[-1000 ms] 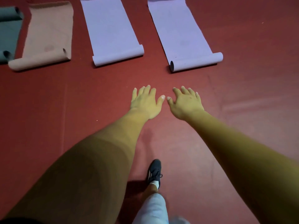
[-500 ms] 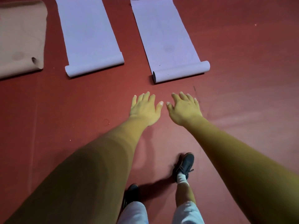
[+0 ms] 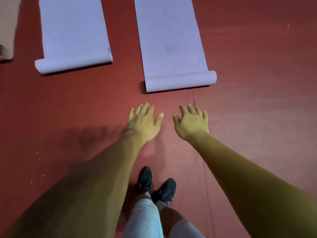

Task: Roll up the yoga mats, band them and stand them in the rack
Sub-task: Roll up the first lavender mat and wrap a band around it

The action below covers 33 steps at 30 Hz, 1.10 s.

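Two smooth lavender sheets, left mat (image 3: 73, 31) and right mat (image 3: 171, 40): how do they lie?
— Flat on the matte red floor (image 3: 257, 83), near ends curled into loose tubes.
And the hands?
— Spread, palms down, empty: left hand (image 3: 144, 124) and right hand (image 3: 191, 124), near the right mat's roll.

Three mats (image 3: 72, 31) (image 3: 169, 40) (image 3: 6, 23), two hands (image 3: 144, 122) (image 3: 192, 124), two shoes (image 3: 145, 179) (image 3: 167, 188)

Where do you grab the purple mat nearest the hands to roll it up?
I'd take its rolled end, left hand and right hand spread along the roll, from the near side: the curl lies closest, and the flat sheet stretches away.
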Each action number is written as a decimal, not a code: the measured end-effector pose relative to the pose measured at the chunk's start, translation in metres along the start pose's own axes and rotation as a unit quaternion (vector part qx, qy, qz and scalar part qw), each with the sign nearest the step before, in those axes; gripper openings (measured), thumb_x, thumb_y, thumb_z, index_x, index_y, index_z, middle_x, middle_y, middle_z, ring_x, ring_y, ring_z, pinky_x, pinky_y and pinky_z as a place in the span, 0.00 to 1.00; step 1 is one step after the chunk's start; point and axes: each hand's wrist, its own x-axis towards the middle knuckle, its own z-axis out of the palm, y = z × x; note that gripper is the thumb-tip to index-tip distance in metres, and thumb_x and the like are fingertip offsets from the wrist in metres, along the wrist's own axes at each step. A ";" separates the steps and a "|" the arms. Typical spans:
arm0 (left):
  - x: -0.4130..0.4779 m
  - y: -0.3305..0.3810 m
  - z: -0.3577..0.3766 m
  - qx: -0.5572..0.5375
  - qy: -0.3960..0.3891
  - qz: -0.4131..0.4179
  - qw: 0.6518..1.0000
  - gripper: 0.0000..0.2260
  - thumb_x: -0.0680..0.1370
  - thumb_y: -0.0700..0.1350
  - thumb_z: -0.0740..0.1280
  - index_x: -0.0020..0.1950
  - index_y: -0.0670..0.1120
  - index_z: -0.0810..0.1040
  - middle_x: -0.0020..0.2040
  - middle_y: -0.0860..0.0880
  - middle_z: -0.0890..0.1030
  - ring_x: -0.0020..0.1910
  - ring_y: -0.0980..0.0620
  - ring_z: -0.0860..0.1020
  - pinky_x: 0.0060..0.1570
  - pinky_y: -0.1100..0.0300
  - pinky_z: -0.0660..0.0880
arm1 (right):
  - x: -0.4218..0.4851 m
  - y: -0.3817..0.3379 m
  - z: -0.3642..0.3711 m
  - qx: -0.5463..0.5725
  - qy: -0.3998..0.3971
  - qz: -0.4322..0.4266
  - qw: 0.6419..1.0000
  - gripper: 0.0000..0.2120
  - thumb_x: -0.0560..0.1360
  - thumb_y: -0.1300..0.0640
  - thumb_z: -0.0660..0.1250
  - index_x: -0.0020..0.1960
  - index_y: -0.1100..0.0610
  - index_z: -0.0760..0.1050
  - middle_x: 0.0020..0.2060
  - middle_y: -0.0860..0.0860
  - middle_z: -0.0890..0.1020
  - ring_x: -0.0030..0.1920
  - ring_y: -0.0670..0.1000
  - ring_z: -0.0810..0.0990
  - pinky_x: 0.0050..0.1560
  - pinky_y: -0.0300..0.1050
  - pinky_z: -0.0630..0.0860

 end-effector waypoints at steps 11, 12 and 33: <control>0.192 0.047 0.055 -0.020 -0.056 -0.027 0.998 0.29 0.84 0.62 0.49 0.81 0.47 0.59 0.82 0.46 0.57 0.79 0.45 0.57 0.79 0.49 0.49 | 0.202 0.067 0.002 -0.013 -0.062 -0.022 0.998 0.28 0.85 0.42 0.48 0.82 0.50 0.53 0.82 0.54 0.53 0.82 0.58 0.49 0.80 0.61 0.46; 0.214 0.051 0.065 -0.019 -0.060 -0.024 0.998 0.30 0.84 0.62 0.49 0.81 0.47 0.59 0.82 0.46 0.57 0.79 0.45 0.56 0.79 0.49 0.48 | 0.225 0.075 0.008 -0.013 -0.067 -0.022 0.997 0.28 0.85 0.42 0.48 0.82 0.50 0.53 0.82 0.54 0.53 0.82 0.58 0.50 0.80 0.61 0.47; 0.654 0.083 0.339 0.022 0.141 -0.057 0.988 0.33 0.80 0.63 0.49 0.83 0.49 0.54 0.83 0.46 0.51 0.82 0.44 0.49 0.78 0.44 0.44 | 0.701 0.246 0.197 -0.084 0.069 -0.170 0.979 0.30 0.84 0.40 0.49 0.83 0.49 0.49 0.82 0.56 0.51 0.81 0.59 0.48 0.78 0.62 0.47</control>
